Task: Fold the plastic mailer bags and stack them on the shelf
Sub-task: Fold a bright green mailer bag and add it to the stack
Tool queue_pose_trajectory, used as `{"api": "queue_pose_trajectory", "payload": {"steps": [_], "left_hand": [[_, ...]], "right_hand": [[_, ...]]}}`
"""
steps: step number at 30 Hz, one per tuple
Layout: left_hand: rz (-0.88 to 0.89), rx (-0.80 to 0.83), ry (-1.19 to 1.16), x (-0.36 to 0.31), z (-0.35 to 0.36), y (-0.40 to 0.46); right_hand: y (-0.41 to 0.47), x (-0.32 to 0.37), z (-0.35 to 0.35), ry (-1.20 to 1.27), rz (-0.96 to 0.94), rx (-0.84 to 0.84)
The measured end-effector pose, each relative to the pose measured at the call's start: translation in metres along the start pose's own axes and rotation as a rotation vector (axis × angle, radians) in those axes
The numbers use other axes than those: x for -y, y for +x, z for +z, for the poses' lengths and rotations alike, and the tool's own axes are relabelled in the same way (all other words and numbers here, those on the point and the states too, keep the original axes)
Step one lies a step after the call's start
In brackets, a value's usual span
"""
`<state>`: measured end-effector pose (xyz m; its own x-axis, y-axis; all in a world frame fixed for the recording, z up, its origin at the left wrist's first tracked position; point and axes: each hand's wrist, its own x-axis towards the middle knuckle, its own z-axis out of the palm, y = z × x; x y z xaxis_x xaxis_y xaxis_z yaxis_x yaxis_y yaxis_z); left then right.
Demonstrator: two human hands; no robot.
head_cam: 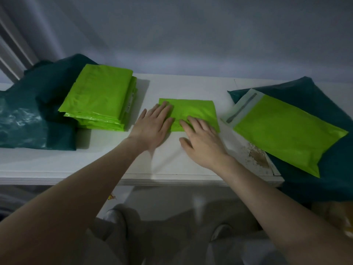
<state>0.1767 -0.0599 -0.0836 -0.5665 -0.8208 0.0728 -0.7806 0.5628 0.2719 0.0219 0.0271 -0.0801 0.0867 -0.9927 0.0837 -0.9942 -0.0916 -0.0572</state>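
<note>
Between both hands, mid-desk [107, 161]: folded green mailer [193, 111] lying flat, long axis left-right. Left hand [152, 127] and right hand [202, 140] pressing it, fingers straight, gripping nothing. Finished stack [99, 98] sitting left, nearer left hand; unfolded mailer [286, 131] waiting right.

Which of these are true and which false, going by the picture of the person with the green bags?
1. Both hands lie flat on the folded green mailer bag in the middle. True: left hand and right hand press it with straight fingers.
2. The stack of folded green bags sits to the person's right. False: it is on the left.
3. An unfolded green mailer bag lies on the right, its sealing flap showing. True.
4. The stack rests on a red cloth. False: it lies partly on dark teal plastic.
5. The work surface is a white shelf. True.
</note>
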Motion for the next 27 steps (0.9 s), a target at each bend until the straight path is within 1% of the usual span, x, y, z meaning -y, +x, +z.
{"api": "queue_pose_trajectory", "payload": {"steps": [2,3,6,9,13,18,22,24,27], "left_hand": [[0.030,-0.089,-0.003,-0.002,-0.002,-0.003],[0.056,-0.109,0.005,-0.003,-0.004,-0.005],[0.092,-0.091,0.037,-0.004,-0.008,-0.010],[0.132,-0.063,0.129,-0.008,-0.006,-0.014],[0.106,-0.002,0.169,-0.014,0.000,-0.017],[0.067,0.001,0.174,-0.019,0.001,-0.017],[0.072,-0.016,0.192,-0.021,0.000,-0.017],[0.058,-0.037,0.194,-0.024,0.000,-0.018],[0.023,-0.020,0.257,-0.028,-0.001,-0.016]], "right_hand": [[0.002,-0.001,0.000,-0.005,0.016,-0.004],[0.004,-0.002,0.000,0.000,0.033,0.002],[0.013,-0.005,-0.002,0.008,0.081,0.015],[0.018,0.001,-0.005,0.012,0.120,0.016],[0.022,0.014,-0.010,-0.021,0.139,0.042],[0.027,0.023,-0.010,-0.041,0.079,-0.035],[0.030,0.020,-0.008,-0.012,0.082,-0.008],[0.031,0.019,-0.007,-0.016,0.081,-0.018],[0.031,0.018,-0.006,-0.022,0.078,-0.042]]}}
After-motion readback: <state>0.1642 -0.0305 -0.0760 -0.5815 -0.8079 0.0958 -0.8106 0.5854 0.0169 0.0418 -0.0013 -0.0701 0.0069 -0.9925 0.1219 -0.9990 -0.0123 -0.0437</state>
